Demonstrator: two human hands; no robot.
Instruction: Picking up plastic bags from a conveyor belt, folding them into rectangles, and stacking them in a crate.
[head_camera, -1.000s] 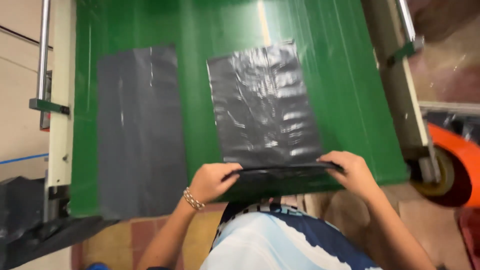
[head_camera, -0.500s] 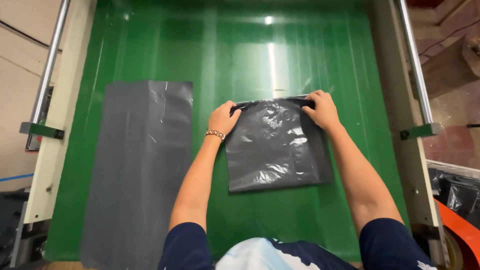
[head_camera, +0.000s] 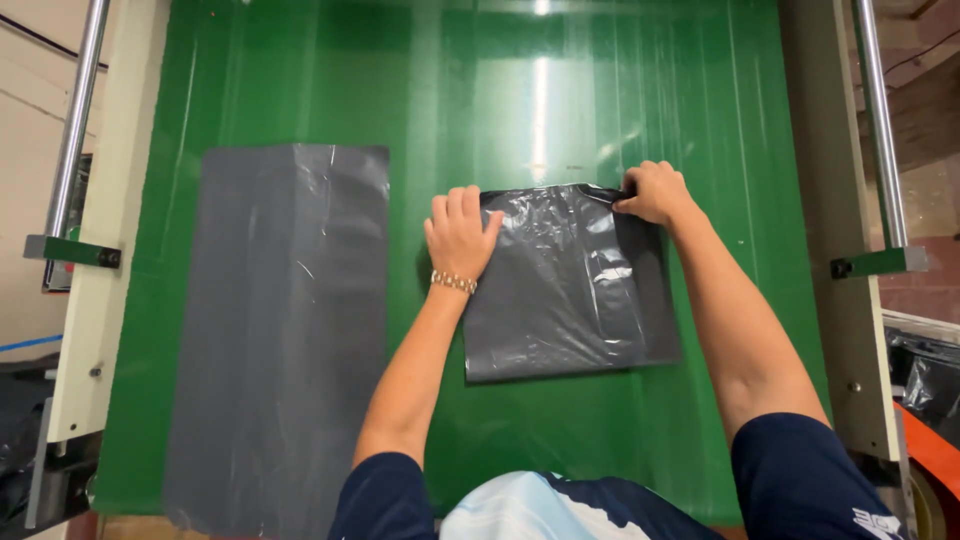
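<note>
The folded black plastic bag (head_camera: 565, 290) lies on the green belt (head_camera: 620, 110), right of a long flat grey sheet (head_camera: 280, 330). Left hand (head_camera: 458, 235) presses flat and open on the bag's upper left corner; right hand (head_camera: 655, 192) pinches its top right edge

Long grey sheet (head_camera: 278, 340) flat on green belt (head_camera: 600, 100) — steel rails (head_camera: 75, 130) alongside.
</note>
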